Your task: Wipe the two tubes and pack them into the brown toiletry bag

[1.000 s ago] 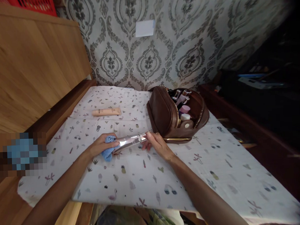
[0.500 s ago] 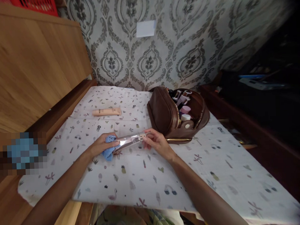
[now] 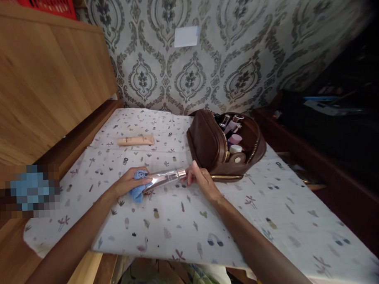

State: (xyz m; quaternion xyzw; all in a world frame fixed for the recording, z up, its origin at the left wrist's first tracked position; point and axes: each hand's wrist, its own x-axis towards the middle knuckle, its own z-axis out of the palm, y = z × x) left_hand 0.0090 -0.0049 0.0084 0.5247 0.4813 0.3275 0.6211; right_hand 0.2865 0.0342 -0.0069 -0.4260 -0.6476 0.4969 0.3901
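A shiny silver cosmetic tube [image 3: 165,177] lies level just above the patterned tablecloth [image 3: 273,213], held between both hands. My right hand [image 3: 200,179] pinches its cap end, fingers closed. My left hand [image 3: 127,184] grips a crumpled blue cloth [image 3: 137,190] and presses it against the tube's flat end. Just behind my right hand lies an open brown leather toiletry bag [image 3: 208,143], holding several small bottles and jars.
A peach-coloured tube [image 3: 136,140] lies on the cloth farther back, to the left. A wooden panel [image 3: 44,76] rises on the left and patterned wallpaper [image 3: 205,54] stands behind. A dark wooden surface with clutter [image 3: 331,108] runs along the right.
My right hand has shifted its fingers on the tube's cap end, from an open cradle to a tighter pinch. The left hand, cloth and tube stay nearly in place.
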